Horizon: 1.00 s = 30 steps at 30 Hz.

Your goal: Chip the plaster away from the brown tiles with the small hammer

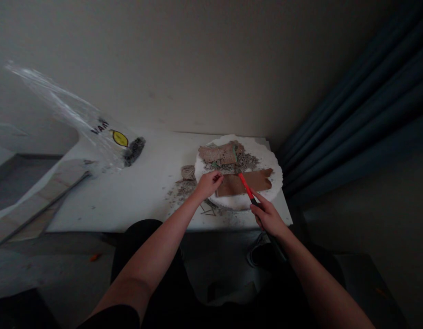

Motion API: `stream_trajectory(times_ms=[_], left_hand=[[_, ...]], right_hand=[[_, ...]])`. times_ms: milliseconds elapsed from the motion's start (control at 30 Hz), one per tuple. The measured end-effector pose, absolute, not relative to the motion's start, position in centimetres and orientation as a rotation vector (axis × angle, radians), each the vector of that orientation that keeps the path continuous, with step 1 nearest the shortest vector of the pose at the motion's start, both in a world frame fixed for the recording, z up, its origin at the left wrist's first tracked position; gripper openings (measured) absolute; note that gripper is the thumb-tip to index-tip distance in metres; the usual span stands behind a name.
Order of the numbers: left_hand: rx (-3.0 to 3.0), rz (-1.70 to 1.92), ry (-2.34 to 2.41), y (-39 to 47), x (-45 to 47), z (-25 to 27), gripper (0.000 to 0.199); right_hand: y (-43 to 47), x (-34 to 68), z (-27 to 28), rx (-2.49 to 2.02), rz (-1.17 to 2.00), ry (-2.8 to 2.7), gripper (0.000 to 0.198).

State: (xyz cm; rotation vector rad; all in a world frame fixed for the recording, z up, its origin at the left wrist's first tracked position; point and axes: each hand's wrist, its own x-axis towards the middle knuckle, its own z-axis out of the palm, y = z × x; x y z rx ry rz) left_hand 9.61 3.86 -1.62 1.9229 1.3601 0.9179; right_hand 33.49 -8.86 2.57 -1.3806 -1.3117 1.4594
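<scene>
Near the right edge of the desk (156,183), tool (246,186) gripped in right hand (268,217), red end slanting toward back edge, left hand (208,183) pinched, contents unclear, bag (105,132) lettering hard to read

Both bare forearms (163,251) reach forward, left hand (208,183) loosely curled, right hand (267,215) wrapped in a grip.

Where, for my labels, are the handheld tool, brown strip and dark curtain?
Handheld tool (246,186): head view, red section.
Brown strip (231,185): head view, left part.
Dark curtain (360,114): head view, middle folds.
</scene>
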Motion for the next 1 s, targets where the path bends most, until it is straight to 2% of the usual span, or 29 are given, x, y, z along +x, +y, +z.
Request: stream_trajectory(times_ms=[1000], left_hand=[[2.04,0.876,1.301,3.92,9.23,-1.69,0.017]], right_hand=[[-8.79,33.45,2.87,-1.397,1.465,-1.317,0.07]])
